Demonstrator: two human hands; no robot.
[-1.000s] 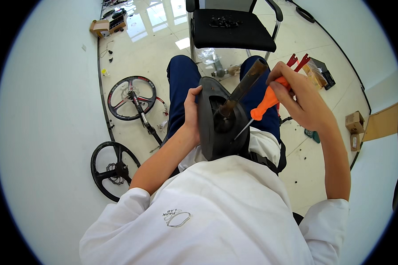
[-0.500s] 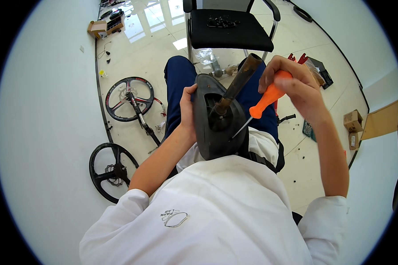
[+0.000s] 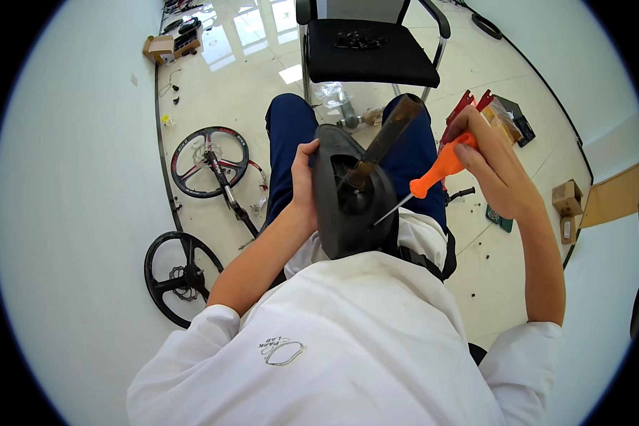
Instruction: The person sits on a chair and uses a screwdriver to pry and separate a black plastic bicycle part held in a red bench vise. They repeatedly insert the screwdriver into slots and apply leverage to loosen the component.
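At frame centre the left hand [image 3: 304, 181] wraps the left edge of a black bicycle saddle [image 3: 351, 206] held upside down over the lap, a dark post [image 3: 387, 138] rising from it. The right hand [image 3: 493, 167] is closed around an orange-handled screwdriver [image 3: 433, 174], tip at the saddle's underside. A brown cardboard box [image 3: 160, 48] sits upper left; two small brown cartons [image 3: 568, 202] lie at the right, near a flat cardboard sheet [image 3: 614, 195].

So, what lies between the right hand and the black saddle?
In the head view, only the orange-handled screwdriver: right hand grips its handle, its shaft reaches the saddle's underside.
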